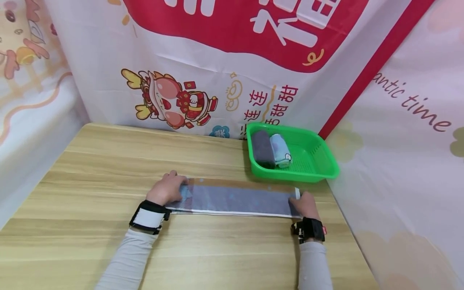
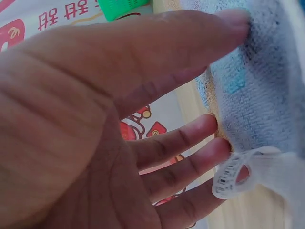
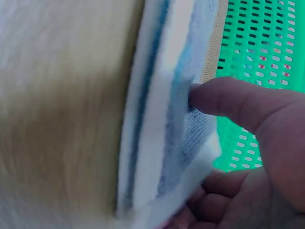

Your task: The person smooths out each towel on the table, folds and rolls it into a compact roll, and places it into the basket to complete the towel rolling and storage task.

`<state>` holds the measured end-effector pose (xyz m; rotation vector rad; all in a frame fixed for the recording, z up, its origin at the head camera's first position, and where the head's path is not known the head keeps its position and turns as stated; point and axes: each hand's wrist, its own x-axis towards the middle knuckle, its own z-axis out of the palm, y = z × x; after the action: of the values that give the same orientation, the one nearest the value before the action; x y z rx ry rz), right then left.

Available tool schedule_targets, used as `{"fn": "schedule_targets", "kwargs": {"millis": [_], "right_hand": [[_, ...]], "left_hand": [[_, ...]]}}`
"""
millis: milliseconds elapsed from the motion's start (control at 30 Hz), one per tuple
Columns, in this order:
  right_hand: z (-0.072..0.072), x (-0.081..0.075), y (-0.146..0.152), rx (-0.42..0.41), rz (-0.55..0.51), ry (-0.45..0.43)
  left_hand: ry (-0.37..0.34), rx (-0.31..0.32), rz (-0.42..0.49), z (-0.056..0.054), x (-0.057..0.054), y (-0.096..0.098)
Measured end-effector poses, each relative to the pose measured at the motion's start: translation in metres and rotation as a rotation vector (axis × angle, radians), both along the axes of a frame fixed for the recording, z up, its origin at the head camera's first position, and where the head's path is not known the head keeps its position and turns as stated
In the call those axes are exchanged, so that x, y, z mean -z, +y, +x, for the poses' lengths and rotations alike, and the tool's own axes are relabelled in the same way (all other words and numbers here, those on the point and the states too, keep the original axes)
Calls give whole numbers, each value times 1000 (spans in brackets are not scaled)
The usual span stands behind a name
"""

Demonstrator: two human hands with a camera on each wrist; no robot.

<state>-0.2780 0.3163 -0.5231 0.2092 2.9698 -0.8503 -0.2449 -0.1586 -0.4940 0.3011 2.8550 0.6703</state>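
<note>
A grey-blue towel (image 1: 239, 199), folded into a long strip with a brown far edge and white near edge, lies across the wooden table. At its left end is my left hand (image 1: 166, 189); in the left wrist view the thumb (image 2: 233, 24) presses on the top face and the fingertips (image 2: 207, 125) meet the end edge. A white label (image 2: 233, 176) sticks out there by the little finger. My right hand (image 1: 306, 204) pinches the right end, thumb (image 3: 209, 98) on top and the other fingers curled below, partly hidden by the cloth. Layered edges (image 3: 152, 119) show in the right wrist view.
Behind the towel's right end stands a green plastic basket (image 1: 308, 175) with a rolled dark grey cloth (image 1: 263, 148) and a rolled light blue cloth (image 1: 280, 149) in its left part. Printed fabric hangings (image 1: 217, 72) close off the table's back and sides.
</note>
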Motion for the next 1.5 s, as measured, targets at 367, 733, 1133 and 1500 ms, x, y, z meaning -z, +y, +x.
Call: {"fn": "schedule_targets", "kwargs": {"millis": [367,733,1133,1500], "right_hand": [[18,19,-8,77,-153,15],[36,9,-27,110,-160,231],[26,-69,-78,-14,-256,259],[11,-111,-140,-109,-350,389]], "left_hand": [[46,23,-34,-1,7,-8],[74,30,-31,3,6,-11],[78,36,-42,7,10,-3],[84,28,-28,8,7,1]]}}
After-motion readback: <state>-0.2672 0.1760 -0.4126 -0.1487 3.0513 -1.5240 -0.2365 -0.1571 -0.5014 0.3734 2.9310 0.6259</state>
